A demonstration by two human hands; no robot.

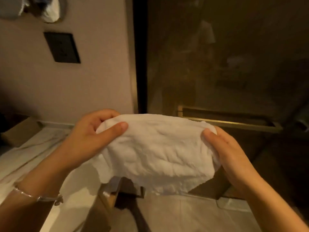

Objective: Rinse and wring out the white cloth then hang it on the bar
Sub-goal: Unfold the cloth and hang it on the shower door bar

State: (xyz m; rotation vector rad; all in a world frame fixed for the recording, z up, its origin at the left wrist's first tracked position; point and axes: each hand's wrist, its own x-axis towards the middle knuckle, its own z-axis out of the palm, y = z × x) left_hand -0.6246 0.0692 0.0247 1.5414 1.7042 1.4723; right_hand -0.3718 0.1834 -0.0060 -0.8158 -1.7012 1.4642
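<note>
We hold the white cloth (158, 153) stretched at mid-frame, left hand (90, 139) pinching its left end, right hand (229, 154) gripping its right end. It looks soft, limp, probably damp and a bit heavy, so the 2 ends suit gripping. Its long axis runs left-right, roughly parallel to the brass bar (234, 122) behind.

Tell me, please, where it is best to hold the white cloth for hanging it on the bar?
Probably by its two upper corners, from either side, as the left hand and right hand do. The white cloth is spread wide, level with the brass bar behind.
</note>
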